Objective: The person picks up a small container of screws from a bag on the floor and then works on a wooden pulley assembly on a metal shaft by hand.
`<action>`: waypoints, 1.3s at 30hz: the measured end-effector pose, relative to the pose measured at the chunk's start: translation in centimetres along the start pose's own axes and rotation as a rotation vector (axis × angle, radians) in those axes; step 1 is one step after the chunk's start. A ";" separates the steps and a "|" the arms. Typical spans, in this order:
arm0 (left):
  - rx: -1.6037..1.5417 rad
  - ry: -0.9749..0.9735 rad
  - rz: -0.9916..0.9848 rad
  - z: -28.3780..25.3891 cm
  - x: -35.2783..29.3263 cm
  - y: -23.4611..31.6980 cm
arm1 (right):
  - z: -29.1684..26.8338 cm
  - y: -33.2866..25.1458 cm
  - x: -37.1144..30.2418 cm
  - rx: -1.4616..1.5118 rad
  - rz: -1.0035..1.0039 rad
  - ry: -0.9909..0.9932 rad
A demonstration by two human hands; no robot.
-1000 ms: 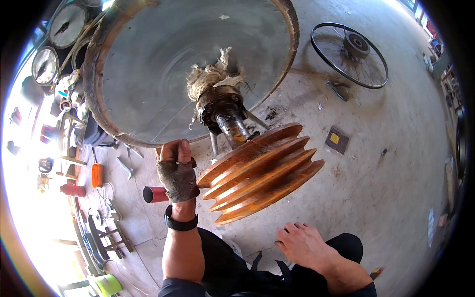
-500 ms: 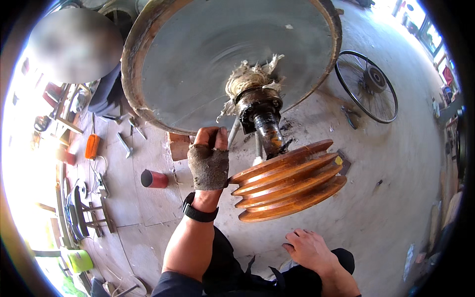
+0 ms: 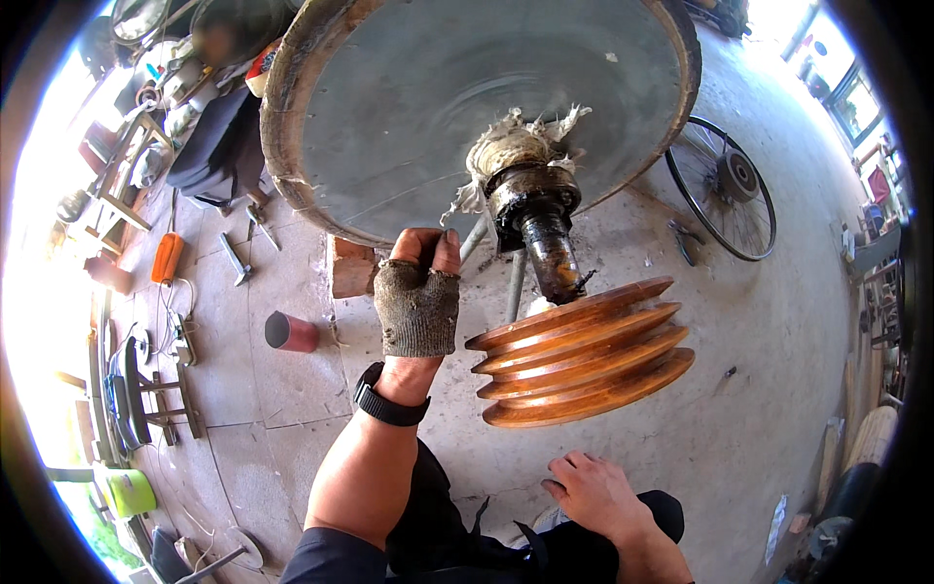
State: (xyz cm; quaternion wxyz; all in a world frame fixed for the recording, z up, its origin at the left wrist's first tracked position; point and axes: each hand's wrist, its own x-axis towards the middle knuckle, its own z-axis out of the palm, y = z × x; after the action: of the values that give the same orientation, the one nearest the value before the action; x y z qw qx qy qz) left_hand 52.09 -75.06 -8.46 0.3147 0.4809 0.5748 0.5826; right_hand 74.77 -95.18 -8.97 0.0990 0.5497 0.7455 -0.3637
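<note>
My left hand [image 3: 418, 297], in a worn fingerless grey glove, has its fingers curled over the near rim of a large round grey dish [image 3: 389, 117]. From the dish's middle, wrapped in ragged pale cloth [image 3: 516, 146], a greasy black shaft [image 3: 551, 248] comes toward me. A wooden grooved pulley [image 3: 584, 360] is at the shaft's near end, right of my left hand, apart from it. My bare right hand [image 3: 593, 492] rests by my right knee, fingers loosely bent and apart, holding nothing.
A brick-coloured block [image 3: 352, 268] lies beneath the dish's rim. On the floor at left are a red cylinder [image 3: 292, 333], a hammer-shaped tool [image 3: 234, 259] and an orange tool [image 3: 167, 258]. A spoked wheel [image 3: 725, 185] and pliers [image 3: 684, 241] lie at right.
The whole scene has shifted a little rightward in view. A yellow spot on the pulley's right edge no longer shows. The blurred round patch at upper left is gone. Both hands keep their poses.
</note>
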 end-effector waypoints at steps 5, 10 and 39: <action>-0.022 -0.012 0.011 -0.5 -0.1 0.3 | 0.1 -0.4 -0.2 0.015 -0.037 0.037; -0.090 -0.033 0.005 0.0 -0.2 -0.1 | 0.2 -0.3 -0.1 0.005 -0.016 0.013; 0.014 -0.072 -0.039 0.8 -0.5 0.3 | 0.6 1.1 -0.6 0.023 -0.034 0.043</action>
State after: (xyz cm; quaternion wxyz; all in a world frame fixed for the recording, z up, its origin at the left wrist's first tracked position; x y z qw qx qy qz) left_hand 53.05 -75.23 -8.37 0.3431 0.4926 0.5765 0.5544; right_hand 75.83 -95.87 -9.50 0.0703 0.5457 0.7525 -0.3620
